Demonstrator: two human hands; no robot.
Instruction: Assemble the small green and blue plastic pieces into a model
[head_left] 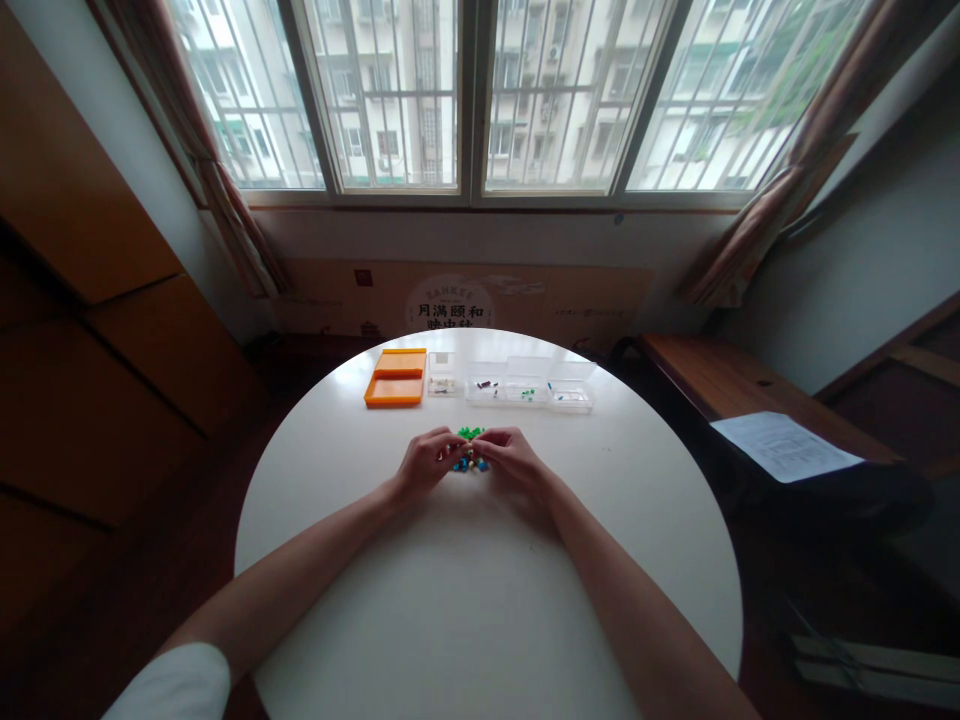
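Note:
My left hand and my right hand meet over the middle of the white round table. Both are closed in a pinch, fingertips almost touching. Whatever sits between them is too small to make out. Just beyond the fingertips lies a small heap of bright green pieces. Several blue pieces lie on the near side, mixed with a few pale ones. My fingers hide part of this pile.
Across the table's far side stand an open orange case, a small clear box and a clear compartment box holding dark, green and blue bits. To the right, a paper sheet rests by a wooden bench. Windows are ahead.

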